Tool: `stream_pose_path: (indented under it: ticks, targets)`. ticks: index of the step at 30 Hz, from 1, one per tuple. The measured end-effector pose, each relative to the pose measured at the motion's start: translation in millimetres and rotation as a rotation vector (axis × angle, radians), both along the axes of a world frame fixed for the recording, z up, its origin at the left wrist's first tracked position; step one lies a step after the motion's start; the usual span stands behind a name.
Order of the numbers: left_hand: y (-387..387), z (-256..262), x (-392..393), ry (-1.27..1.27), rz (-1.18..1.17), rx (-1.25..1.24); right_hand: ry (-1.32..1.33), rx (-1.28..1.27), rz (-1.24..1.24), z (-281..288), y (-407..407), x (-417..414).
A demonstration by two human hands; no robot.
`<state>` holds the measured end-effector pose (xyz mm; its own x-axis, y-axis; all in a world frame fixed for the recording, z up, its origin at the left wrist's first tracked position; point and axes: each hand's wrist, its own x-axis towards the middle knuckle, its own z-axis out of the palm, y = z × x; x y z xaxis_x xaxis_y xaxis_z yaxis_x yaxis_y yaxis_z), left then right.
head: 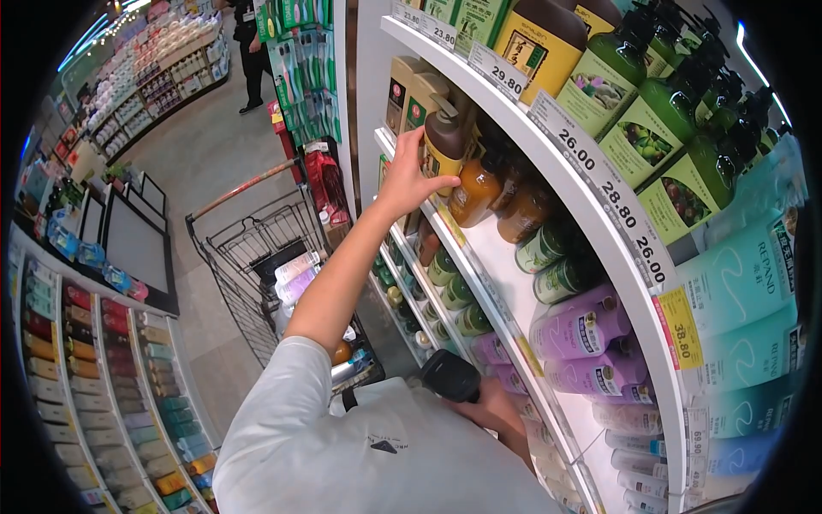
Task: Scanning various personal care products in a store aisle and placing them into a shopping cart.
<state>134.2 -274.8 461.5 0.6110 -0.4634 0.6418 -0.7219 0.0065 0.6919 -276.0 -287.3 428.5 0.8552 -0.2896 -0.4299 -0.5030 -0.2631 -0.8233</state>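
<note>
My left hand (410, 177) reaches to the middle shelf, with thumb and fingers around a brown pump bottle with a yellow label (443, 144). Just right of my thumb stands an amber pump bottle (476, 193), with a second amber bottle (523, 215) behind it. Beige boxed or flat bottles (420, 96) stand beyond the brown one. Low in front of my chest, my right hand (488, 405) holds a black rounded object (449, 376); its kind is not clear, and my shirt partly covers the wrist.
A wire shopping cart (247, 225) holding several bottles stands left of me. Green cans (559, 279) and purple bottles (578, 334) share the shelf. The upper shelf edge (559, 122) juts out with price tags. Toothbrush packs (302, 70) hang near a person in dark clothes (250, 51).
</note>
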Motion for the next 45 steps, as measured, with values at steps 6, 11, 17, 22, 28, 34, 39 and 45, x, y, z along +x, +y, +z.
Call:
stream_pose_path:
  ticks: [6,11,17,22,28,34,39,45]
  targets:
    - [-8.1,-3.8,3.5,0.064,-0.039,0.045,0.015,0.013,-0.022,-8.6,2.3,-1.7]
    - [-8.9,-19.6,13.9,0.054,-0.072,0.117,0.008,0.009,0.0,-17.9,0.7,-0.8]
    - [-9.7,-16.0,9.2,-0.007,-0.053,0.127,0.026,0.019,-0.008,-24.2,1.2,-1.4]
    - [-1.7,-3.0,1.2,-0.089,0.015,0.084,0.071,0.026,0.044,-19.8,1.6,1.2]
    - [8.5,18.1,1.7,-0.237,-0.02,0.269,0.085,0.063,0.023,-20.7,2.1,1.4]
    - [7.6,44.0,23.2,-0.614,-0.025,0.119,0.058,0.042,0.044,-25.5,1.6,1.2]
    - [-5.3,45.1,42.0,-0.629,-0.194,0.287,0.052,0.027,0.055,-27.2,3.9,4.4]
    - [-8.6,46.1,32.4,-0.68,-0.14,0.362,0.012,0.024,0.036,-35.4,3.2,2.7]
